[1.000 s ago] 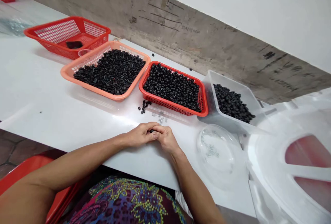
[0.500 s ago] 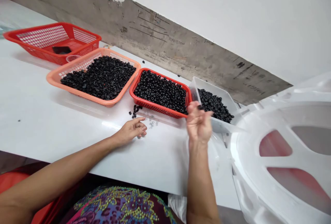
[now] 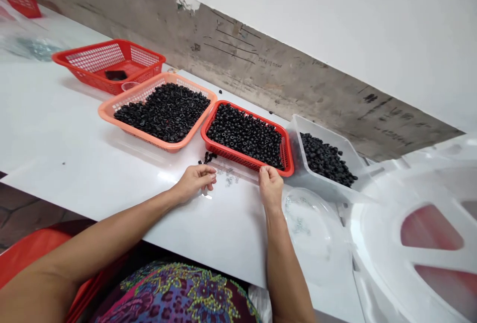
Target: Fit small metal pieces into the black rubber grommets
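Observation:
My left hand (image 3: 196, 182) is closed over the white table, thumb and fingertips pressed together; whatever they hold, if anything, is hidden. Just beyond it lie a few small black pieces (image 3: 207, 157) and a scatter of tiny clear bits (image 3: 230, 178). At the front right of a small red basket (image 3: 238, 156), my right hand (image 3: 271, 187) has its fingertips pinched together by the rim. Whether it grips the rim or a small piece cannot be made out. Black ring-shaped parts (image 3: 246, 134) fill this basket.
An orange basket (image 3: 108, 114) of small black parts stands left, with a larger red basket (image 3: 149, 70) behind it. A clear bin (image 3: 328, 189) of black parts sits right. Near it are a clear round dish (image 3: 309, 248) and a big white slotted plastic piece (image 3: 376, 253).
My right hand, open near the clear bin with a black piece by its fingers, has moved down to the red basket's front and closed. My left fingers have drawn together. The view has shifted left.

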Demonstrator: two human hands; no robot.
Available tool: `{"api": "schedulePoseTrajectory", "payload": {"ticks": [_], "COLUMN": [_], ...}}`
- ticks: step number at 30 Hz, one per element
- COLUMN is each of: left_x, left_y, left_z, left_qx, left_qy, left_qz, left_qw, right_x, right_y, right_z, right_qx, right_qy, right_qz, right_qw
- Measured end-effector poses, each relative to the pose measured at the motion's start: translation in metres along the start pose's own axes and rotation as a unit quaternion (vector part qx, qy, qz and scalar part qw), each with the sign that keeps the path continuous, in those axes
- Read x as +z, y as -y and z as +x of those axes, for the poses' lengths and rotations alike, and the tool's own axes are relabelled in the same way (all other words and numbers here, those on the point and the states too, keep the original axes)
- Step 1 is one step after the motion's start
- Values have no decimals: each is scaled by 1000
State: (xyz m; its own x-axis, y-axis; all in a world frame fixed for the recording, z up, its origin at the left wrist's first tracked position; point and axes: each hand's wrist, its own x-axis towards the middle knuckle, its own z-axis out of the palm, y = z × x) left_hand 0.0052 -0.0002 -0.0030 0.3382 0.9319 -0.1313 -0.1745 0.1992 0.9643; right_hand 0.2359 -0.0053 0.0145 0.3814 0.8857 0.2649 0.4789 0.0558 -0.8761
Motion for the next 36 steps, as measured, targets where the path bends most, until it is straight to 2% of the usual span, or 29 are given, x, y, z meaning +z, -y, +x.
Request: {"api": "schedulePoseTrajectory", "payload": {"ticks": [3,6,8,10,12,15,19,26,28,33,36], "left_x": [-2,-3,-4,-6,-9,-14,-20,-19,-19,-23,-26], "left_y": [-4,-5,-5,-4,-5,-7,-9,-11,-12,-9,-4], "left_z": [1,2,3,5,7,11,14,13,14,19,21], "left_qx": [9,11,8,3,4,15,14,4,4,38,41], "left_qy": [-29,-52,-67,-85,-109,-154,-190,-189,-199,-271,-273], "left_qz": [3,-1,-8,-15,-26,-49,-70,-65,-57,17,86], "left_qw": [1000,999,998,996,994,987,979,980,978,962,957], "right_x": [-6,-16,-19,-19,-14,-3,7,10,12,16,15], "right_y": [-12,-18,-20,-22,-24,-27,-26,-18,-19,-26,-31], "right_z": [-2,-3,-2,-2,-3,-7,-13,-12,-11,-11,-10], "right_qx": [-23,-28,-48,-75,-95,-102,-58,11,12,-14,-32], "right_qy": [-49,-106,-110,-62,14,98,102,96,91,72,67], "right_qz": [-116,-216,-281,-344,-398,-452,-486,-494,-492,-501,-514], "right_qw": [992,970,952,934,912,881,866,864,866,862,855]}}
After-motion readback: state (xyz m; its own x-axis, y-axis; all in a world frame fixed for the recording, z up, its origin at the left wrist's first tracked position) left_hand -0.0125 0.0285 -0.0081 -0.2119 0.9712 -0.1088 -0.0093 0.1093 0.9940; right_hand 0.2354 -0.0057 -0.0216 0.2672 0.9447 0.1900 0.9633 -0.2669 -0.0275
